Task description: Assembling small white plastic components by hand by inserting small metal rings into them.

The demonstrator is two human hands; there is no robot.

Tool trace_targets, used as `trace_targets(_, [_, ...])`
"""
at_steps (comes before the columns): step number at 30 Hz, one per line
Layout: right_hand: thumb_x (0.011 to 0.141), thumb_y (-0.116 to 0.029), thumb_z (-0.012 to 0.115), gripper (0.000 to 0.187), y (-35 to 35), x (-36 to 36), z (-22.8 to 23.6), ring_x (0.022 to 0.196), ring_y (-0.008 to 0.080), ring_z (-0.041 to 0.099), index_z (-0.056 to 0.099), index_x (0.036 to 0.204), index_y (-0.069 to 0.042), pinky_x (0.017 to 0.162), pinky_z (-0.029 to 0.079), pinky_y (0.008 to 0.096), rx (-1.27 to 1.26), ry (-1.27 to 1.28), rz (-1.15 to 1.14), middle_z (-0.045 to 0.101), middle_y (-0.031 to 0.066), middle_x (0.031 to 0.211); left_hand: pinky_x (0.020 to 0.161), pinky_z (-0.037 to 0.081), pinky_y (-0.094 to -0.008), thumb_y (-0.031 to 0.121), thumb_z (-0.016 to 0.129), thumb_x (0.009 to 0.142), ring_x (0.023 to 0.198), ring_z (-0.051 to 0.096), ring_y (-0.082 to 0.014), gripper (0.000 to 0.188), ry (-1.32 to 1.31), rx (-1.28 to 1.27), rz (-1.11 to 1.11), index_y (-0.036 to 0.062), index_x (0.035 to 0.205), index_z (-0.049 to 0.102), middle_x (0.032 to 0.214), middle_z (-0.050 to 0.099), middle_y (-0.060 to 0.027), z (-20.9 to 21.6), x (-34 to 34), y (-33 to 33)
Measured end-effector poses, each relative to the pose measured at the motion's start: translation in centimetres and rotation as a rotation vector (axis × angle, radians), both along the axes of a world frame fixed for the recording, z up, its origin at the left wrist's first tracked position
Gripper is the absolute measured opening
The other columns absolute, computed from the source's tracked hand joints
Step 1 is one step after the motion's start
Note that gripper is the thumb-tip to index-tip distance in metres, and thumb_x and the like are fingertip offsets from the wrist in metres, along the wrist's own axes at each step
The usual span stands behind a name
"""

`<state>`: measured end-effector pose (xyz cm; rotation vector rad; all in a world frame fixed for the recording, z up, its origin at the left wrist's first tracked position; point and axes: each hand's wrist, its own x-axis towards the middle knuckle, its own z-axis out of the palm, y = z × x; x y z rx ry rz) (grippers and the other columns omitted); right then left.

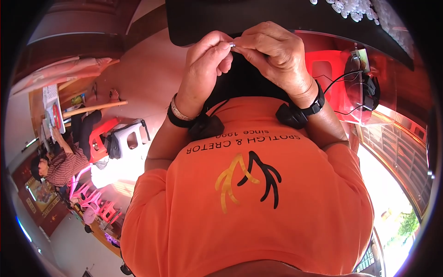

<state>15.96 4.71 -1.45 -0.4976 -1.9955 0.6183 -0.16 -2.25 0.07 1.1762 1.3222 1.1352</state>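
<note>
My left hand (208, 57) and my right hand (276, 53) meet fingertip to fingertip in front of my chest, near the edge of a black tabletop (230, 16). Between the pinched fingertips shows a tiny whitish piece (232, 45), too small to tell its kind. Thumb and forefinger of each hand close on it, and the other fingers are curled. Farther off on the tabletop, at the upper right, lies a heap of small clear-white plastic pieces (354, 9).
A red plastic stool (323, 62) stands at my right, with a clear box (382, 101) and black cables beside it. To the left are a white stool (131, 138), several pink stools (90, 198) and a seated person (69, 164) at another table.
</note>
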Motion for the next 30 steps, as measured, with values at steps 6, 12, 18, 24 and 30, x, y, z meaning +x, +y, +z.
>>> trace_targets(6, [0.074,-0.001,0.073,0.016,0.4,-0.3,-0.9,0.077,0.0156,0.064,0.068,0.089,-0.005,0.067,0.053,0.0241,-0.274,0.101,0.17,0.066,0.0051,0.085,0.049,0.031,-0.0204,0.015,0.05,0.091,0.055,0.04,-0.0047,0.017,0.013,0.054,0.028,0.0003,0.084,0.053,0.061,0.047,0.0011,-0.3,-0.1,0.6])
trace_targets(12, [0.078,-0.004,0.072,0.014,0.6,-0.6,-0.7,0.074,0.0089,0.065,0.068,0.092,-0.003,0.065,0.052,0.0209,-0.704,0.189,0.209,0.067,0.0035,0.083,0.051,0.029,-0.0188,0.018,0.048,0.092,0.057,0.039,-0.0036,0.016,0.012,0.045,0.019,0.0034,0.087,0.053,0.063,0.045,0.0029,-0.5,-0.1,1.1])
trace_targets(18, [0.079,-0.003,0.071,0.012,1.1,0.2,0.6,0.068,0.0061,0.058,0.066,0.089,-0.002,0.058,0.045,0.0205,-0.589,0.02,0.16,0.062,0.0013,0.078,0.053,0.034,-0.0201,0.008,0.053,0.09,0.059,0.042,-0.0038,0.009,0.068,0.142,0.023,0.0001,0.086,0.055,0.066,0.047,0.0022,-0.5,-0.3,1.1])
trace_targets(24, [0.082,-0.006,0.068,0.008,0.8,4.2,0.2,0.064,0.0166,0.06,0.064,0.087,-0.003,0.056,0.047,0.0281,-0.268,-0.14,0.044,0.061,0.0054,0.075,0.056,0.033,-0.0188,0.002,0.053,0.085,0.063,0.041,-0.0046,0.009,0.028,0.142,-0.053,-0.0022,0.089,0.059,0.071,0.048,0.0017,0.5,-0.3,2.2])
trace_targets(30, [0.089,-0.007,0.061,0.012,0.4,14.3,-0.5,0.076,0.0095,0.062,0.066,0.098,-0.001,0.067,0.049,0.0228,-0.606,-0.05,-0.273,0.066,0.0035,0.087,0.059,0.032,-0.0228,0.007,0.044,0.091,0.061,0.041,-0.0106,0.017,0.094,0.27,0.009,-0.0065,0.093,0.055,0.065,0.045,-0.0038,0.7,-2.3,3.9])
